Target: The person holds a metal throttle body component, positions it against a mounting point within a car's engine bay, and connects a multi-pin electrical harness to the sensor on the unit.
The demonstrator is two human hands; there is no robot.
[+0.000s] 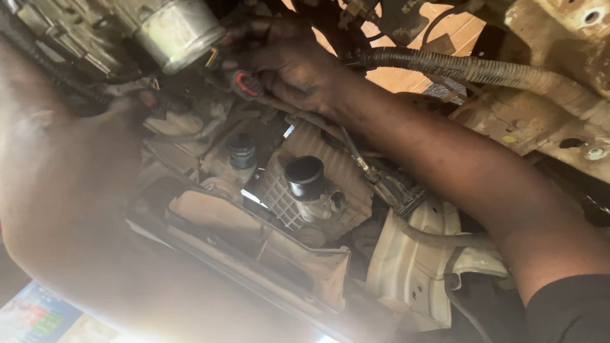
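- Right hand (293,62) reaches deep into the engine bay, fingers curled closed around a black electrical connector with red tab (248,84), just below the silver cylindrical housing (179,30) at the bay's top left.
- Left hand (136,105): forearm fills the left side, very close to the camera and blurred; fingertips seem to touch dark wiring near the connector. Cannot tell how far open it is or whether it grips anything.
- Step in hand, as a judgement: working the connector at its plug point, seating or freeing it; cannot tell which.
- Next move likely calls for a thumb on the red tab and a straight push or pull along the plug axis, left hand steadying the harness; tight space, little room to twist.
- Corrugated wire loom (483,71) runs from behind the right hand toward the bay's right edge, over the forearm.
- Below the hand, mid-bay: black round cap (304,175) on a ribbed grey housing (330,166), a smaller dark cap (241,150) just to its left.
- White plastic bracket (406,267) at the lower right; rusty, dusty metal frame (546,121) at the right.
- Surroundings: dirty, worn engine bay, strong glare along the bottom edge, colourful printed card (35,316) at the bottom left corner.
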